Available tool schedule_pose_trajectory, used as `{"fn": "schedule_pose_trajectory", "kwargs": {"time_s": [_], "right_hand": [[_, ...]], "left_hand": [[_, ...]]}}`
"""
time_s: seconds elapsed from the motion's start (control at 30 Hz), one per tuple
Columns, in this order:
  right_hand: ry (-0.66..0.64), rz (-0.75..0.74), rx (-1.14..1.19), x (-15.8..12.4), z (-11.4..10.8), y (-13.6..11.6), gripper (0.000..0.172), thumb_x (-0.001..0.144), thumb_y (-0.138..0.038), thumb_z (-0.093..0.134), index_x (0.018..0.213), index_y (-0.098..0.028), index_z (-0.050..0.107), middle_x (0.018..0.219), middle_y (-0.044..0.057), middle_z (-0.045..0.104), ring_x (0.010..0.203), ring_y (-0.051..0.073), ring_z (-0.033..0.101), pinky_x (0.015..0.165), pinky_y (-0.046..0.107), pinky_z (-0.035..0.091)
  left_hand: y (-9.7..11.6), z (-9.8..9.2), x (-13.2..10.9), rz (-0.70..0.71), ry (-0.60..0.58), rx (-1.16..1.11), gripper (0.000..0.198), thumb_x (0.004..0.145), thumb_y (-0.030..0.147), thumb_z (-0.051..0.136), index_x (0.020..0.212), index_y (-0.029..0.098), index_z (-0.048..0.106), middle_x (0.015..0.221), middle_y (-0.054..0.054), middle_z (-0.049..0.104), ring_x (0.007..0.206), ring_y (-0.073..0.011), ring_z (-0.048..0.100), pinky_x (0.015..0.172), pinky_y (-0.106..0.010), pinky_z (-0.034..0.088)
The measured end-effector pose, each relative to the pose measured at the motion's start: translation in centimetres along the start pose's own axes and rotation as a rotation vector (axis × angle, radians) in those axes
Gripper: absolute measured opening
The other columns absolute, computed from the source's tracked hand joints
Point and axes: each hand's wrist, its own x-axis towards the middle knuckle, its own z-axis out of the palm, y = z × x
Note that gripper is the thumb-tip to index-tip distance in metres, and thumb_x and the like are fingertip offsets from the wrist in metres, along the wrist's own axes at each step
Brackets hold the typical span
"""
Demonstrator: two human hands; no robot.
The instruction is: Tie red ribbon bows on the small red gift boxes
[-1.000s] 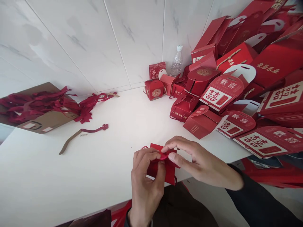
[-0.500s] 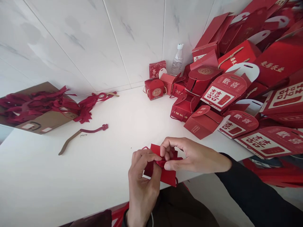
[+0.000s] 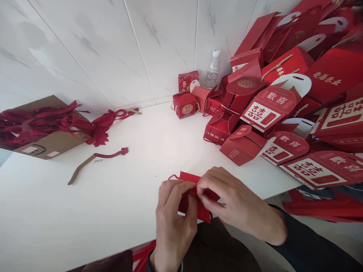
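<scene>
At the table's front edge lies a small red gift box (image 3: 187, 176), partly covered by both hands, with a thin red cord loop at its left. My left hand (image 3: 176, 213) is closed in a pinch over the box's near side. Opposite it, my right hand (image 3: 231, 198) pinches too, its fingertips almost meeting the left ones. Between them is a bit of red ribbon (image 3: 193, 191), mostly hidden by the fingers.
On the left stands a cardboard box (image 3: 61, 141) of dark red ribbons, some spilling out. A ribbon strip (image 3: 110, 155) lies nearer. Many red gift boxes (image 3: 262, 109) are piled at the right. A clear plastic bottle (image 3: 212, 71) stands by the tiled wall.
My right hand has turned, its wrist lower and further right, and its fingers have closed in beside the left fingertips. The left hand has shifted slightly right. The small box stays nearly in place.
</scene>
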Motion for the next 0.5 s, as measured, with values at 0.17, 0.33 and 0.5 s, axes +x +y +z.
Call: {"fn": "schedule_pose_trajectory", "kwargs": {"time_s": [0.17,0.33,0.5], "right_hand": [[0.079,0.053,-0.149,0.1,0.3,0.3,0.02,0.096,-0.003,0.049,0.107,-0.02,0.053,0.093,0.005,0.06,0.089,0.023,0.055,0.08,0.039,0.047],[0.123,0.119,-0.155,-0.4,0.5,0.6,0.022,0.093,-0.001,0.048,0.102,-0.021,0.054,0.09,0.004,0.059,0.085,0.022,0.055,0.076,0.037,0.046],[0.25,0.226,-0.129,-1.5,1.0,0.7,0.019,0.09,-0.005,0.054,0.095,-0.022,0.049,0.09,0.002,0.059,0.083,0.02,0.056,0.076,0.035,0.045]], "left_hand": [[-0.8,-0.9,-0.4,-0.084,-0.201,0.006,0.041,0.091,0.014,0.057,0.129,0.028,0.054,0.131,-0.007,0.059,0.124,-0.0233,0.055,0.099,-0.042,0.052],[-1.5,-1.3,-1.1,-0.185,-0.117,-0.027,0.011,0.094,0.023,0.058,0.102,0.028,0.064,0.123,-0.004,0.065,0.115,-0.0216,0.063,0.091,-0.037,0.055],[-1.4,-1.3,-1.5,-0.232,-0.083,-0.019,0.008,0.095,0.026,0.058,0.091,0.027,0.064,0.117,-0.003,0.069,0.11,-0.0198,0.066,0.078,-0.029,0.056]]}}
